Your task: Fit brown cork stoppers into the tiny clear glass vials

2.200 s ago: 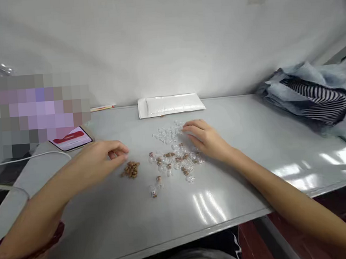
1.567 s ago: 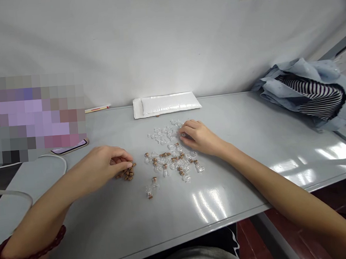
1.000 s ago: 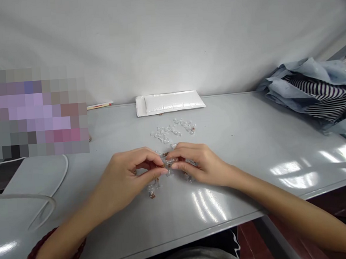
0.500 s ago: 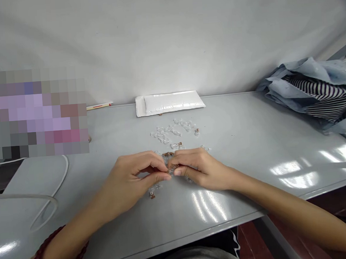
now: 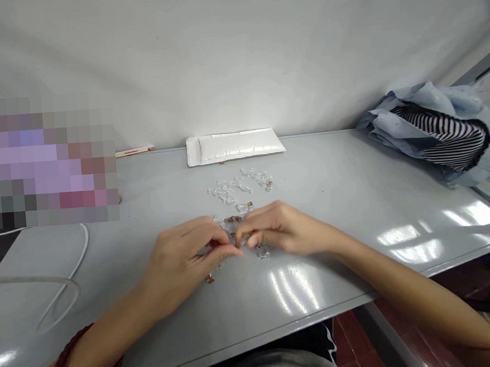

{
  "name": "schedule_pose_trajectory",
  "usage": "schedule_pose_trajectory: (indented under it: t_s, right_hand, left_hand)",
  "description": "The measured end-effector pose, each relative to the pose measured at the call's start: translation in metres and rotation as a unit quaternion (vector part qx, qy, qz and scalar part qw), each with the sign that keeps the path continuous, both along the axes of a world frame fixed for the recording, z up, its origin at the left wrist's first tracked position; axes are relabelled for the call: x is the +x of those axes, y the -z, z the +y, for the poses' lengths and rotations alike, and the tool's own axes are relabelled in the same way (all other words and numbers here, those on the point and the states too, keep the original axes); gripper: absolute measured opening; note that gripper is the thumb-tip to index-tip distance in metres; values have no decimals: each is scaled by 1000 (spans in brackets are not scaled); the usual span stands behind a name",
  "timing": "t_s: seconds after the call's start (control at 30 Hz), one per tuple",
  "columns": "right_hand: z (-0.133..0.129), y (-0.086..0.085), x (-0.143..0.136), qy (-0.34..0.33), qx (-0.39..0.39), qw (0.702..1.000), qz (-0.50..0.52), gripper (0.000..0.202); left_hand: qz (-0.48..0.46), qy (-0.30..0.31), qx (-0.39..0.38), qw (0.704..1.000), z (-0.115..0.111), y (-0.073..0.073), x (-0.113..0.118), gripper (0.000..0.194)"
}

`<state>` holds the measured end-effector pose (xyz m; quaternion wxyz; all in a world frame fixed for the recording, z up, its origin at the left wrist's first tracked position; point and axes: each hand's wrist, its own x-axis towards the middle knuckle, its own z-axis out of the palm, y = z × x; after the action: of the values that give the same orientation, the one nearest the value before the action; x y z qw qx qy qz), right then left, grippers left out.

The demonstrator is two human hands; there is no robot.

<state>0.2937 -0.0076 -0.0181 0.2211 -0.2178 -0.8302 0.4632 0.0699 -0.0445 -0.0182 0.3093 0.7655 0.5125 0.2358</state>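
My left hand (image 5: 191,257) is closed in a pinch, thumb and fingertips together, over the middle of the small glass pieces. Facing it, my right hand (image 5: 284,228) also pinches, its fingertips bent close to the left thumb. Whatever lies between the fingertips is tiny, blurred and mostly hidden. Beyond the hands lies a tiny clear bottle (image 5: 244,207) with a brown stopper. Brown stopper-like pieces (image 5: 233,219) show just past the fingertips. Several clear little bottles (image 5: 224,191) are spread farther back. A clear piece (image 5: 263,253) sits under my right hand, and a brown-ended one (image 5: 210,278) beside my left.
On the grey table (image 5: 335,211), a white padded envelope (image 5: 238,146) lies against the wall. A blue cloth bag (image 5: 438,131) with striped lining stands at the right. White cables (image 5: 73,279) curl at the left, near a pixelated area. A thin stick-like packet (image 5: 136,151) lies at the back left.
The view has shifted slightly, so the table things sit a little farther left. My right hand has lifted slightly, and both hands' fingertips have shifted a little to the right over the table.
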Motion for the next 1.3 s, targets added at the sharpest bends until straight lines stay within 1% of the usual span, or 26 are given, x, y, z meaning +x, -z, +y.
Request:
schedule_pose_trajectory:
  t_s: [0.07,0.13,0.17,0.23,0.3,0.4,0.47,0.53,0.6,0.63,0.7,0.8,0.93,1.13,1.3]
  right_hand:
    - [10,0,10,71,44,997,-2,18]
    - [20,4,22,157,105,981,-30,17]
    - [25,7,27,183,127,973,-55,18]
    - [31,12,35,191,157,962,-111,20]
    - [34,16,38,169,175,957,-155,21]
    - [37,19,42,147,195,954,-175,23]
    - [41,22,45,178,227,943,-166,26]
    - [47,28,50,237,268,921,-153,26]
    - [54,36,54,281,289,904,-143,24]
    - [58,39,55,292,289,901,-140,24]
    - [62,44,55,293,274,905,-139,25]
    - [64,47,51,285,242,915,-149,26]
    - [62,45,48,285,207,922,-160,24]
    - [60,40,49,284,163,932,-154,15]
    - [59,38,47,299,138,935,-133,10]
  left_hand:
    - [11,-36,31,999,3,-3,-1,33]
    - [27,-66,47,996,7,-6,-4,34]
    - [39,-81,50,995,9,-7,-6,35]
    - [63,-110,53,991,13,-9,-11,36]
    - [82,-131,52,987,16,-10,-16,38]
    - [109,-145,28,983,22,-12,-24,40]
    - [134,-141,-3,981,26,-12,-30,40]
    - [156,-127,-30,979,29,-12,-36,36]
    - [171,-102,-48,979,31,-10,-43,32]
    - [177,-89,-55,979,32,-9,-46,30]
    - [185,-70,-65,978,34,-7,-51,28]
    - [195,-70,-64,976,35,-5,-55,27]
    - [199,-77,-64,975,35,-6,-60,25]
    - [198,-30,-125,972,38,1,-74,20]
    - [184,-21,-142,972,39,6,-70,19]
